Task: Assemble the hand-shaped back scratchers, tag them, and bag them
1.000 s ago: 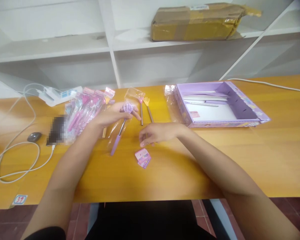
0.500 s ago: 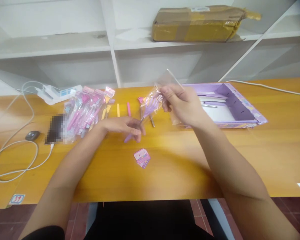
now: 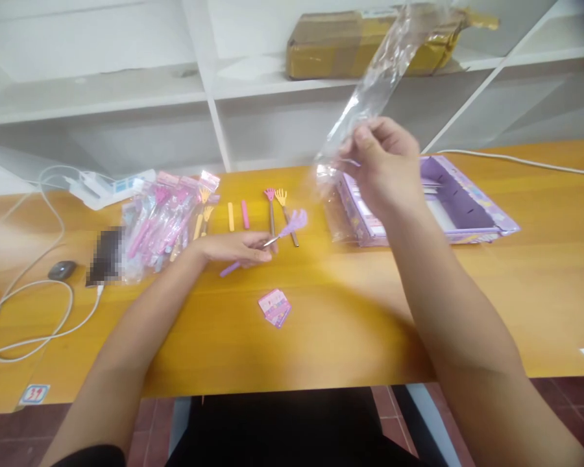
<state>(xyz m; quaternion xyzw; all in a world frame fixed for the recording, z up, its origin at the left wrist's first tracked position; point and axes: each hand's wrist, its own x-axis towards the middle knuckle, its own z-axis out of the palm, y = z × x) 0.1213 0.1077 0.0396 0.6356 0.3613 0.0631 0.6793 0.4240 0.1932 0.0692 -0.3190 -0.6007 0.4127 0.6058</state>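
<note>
A purple back scratcher (image 3: 292, 224) with a hand-shaped head and metal shaft is held in my left hand (image 3: 246, 248), fingers closed round it. My right hand (image 3: 387, 162) pinches a clear plastic bag (image 3: 370, 91), which streams up in front of the shelf and is blurred at its lower end. Beyond my left hand lie a pink back scratcher (image 3: 270, 194) and a yellow back scratcher (image 3: 281, 196), both unwrapped. A yellow handle piece (image 3: 231, 216) and a pink handle piece (image 3: 245, 214) rest to their left. Small pink cards (image 3: 275, 307) lie stacked nearer me.
A pile of bagged back scratchers (image 3: 160, 220) covers the left, beside a power strip (image 3: 109, 188), a mouse (image 3: 61, 270) and looping cables. At the right stands a purple box (image 3: 472, 194). Behind, a taped carton (image 3: 331, 48) sits on the white shelf (image 3: 253, 87).
The purple back scratcher has come out of its clear bag. My right hand has moved up and right with the bag, while my left hand has shifted slightly left.
</note>
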